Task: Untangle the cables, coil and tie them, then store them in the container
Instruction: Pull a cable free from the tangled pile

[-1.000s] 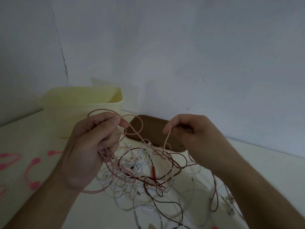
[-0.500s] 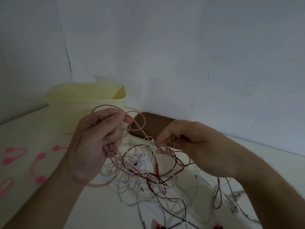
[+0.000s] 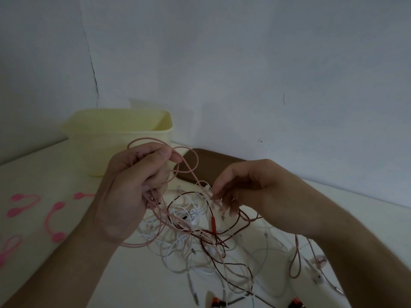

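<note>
A tangle of thin cables (image 3: 195,232) lies on the white table: white, dark red and pink strands mixed together. My left hand (image 3: 131,192) is raised above the pile and is closed on several loops of the pink cable (image 3: 189,158). My right hand (image 3: 251,187) is lower, its fingertips pinching a strand of the pink cable at the top of the tangle. The pale yellow container (image 3: 120,138) stands behind my left hand, open at the top.
A brown flat lid or tray (image 3: 211,165) lies against the wall behind the hands. Several pink cable ties (image 3: 53,221) are spread on the table at the left. More cable ends and plugs (image 3: 315,276) trail toward the front right edge.
My right hand has dropped from a raised pinch down into the top of the tangle. My left hand keeps its hold on the pink loops.
</note>
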A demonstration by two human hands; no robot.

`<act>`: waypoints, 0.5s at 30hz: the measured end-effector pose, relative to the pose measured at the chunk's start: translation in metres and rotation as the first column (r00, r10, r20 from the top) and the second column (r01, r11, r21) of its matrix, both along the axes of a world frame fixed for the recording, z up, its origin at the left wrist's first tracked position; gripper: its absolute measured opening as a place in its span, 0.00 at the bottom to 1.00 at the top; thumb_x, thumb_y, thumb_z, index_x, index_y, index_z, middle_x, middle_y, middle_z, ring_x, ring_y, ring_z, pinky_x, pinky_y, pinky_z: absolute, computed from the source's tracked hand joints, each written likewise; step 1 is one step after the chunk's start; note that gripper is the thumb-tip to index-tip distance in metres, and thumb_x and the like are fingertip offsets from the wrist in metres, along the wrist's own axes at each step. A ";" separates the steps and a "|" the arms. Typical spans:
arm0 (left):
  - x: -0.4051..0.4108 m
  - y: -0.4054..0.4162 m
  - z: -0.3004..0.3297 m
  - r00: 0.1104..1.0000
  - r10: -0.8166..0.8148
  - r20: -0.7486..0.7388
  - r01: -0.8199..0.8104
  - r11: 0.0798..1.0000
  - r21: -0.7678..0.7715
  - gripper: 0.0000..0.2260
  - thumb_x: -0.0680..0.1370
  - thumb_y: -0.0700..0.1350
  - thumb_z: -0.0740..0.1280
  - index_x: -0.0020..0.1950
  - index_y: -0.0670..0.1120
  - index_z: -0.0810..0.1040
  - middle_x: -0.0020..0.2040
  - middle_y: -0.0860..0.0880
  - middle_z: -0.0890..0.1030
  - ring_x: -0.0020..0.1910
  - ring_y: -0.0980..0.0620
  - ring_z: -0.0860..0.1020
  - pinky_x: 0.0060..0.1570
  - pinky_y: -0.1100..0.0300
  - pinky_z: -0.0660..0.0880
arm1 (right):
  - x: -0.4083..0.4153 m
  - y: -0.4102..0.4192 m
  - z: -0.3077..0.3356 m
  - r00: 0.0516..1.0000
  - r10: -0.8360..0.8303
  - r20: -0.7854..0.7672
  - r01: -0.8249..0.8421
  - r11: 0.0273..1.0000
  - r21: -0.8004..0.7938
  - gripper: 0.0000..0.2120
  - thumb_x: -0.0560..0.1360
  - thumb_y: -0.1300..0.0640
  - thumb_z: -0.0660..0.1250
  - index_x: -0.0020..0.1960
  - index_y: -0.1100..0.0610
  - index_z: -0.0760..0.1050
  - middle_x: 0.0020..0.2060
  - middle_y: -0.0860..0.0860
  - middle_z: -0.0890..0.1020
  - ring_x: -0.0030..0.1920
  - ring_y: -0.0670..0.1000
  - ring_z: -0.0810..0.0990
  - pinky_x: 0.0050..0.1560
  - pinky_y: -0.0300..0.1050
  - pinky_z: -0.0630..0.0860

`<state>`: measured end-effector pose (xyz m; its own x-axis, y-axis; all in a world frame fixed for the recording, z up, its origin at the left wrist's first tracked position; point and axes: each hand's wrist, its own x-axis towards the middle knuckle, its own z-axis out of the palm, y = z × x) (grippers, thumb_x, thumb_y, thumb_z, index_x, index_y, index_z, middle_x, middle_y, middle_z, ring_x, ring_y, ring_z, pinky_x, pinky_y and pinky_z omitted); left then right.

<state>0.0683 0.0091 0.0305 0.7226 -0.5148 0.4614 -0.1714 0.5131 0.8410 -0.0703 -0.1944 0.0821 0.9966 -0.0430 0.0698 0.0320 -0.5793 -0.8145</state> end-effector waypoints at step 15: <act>-0.003 0.001 0.003 0.998 -0.047 -0.030 0.046 0.998 -0.040 0.10 0.82 0.40 0.63 0.49 0.36 0.80 0.24 0.55 0.57 0.26 0.55 0.53 0.28 0.62 0.53 | 0.007 0.006 -0.019 1.000 0.013 0.003 -0.013 0.994 -0.111 0.24 0.82 0.68 0.67 0.68 0.43 0.79 0.62 0.38 0.82 0.65 0.38 0.78 0.67 0.41 0.76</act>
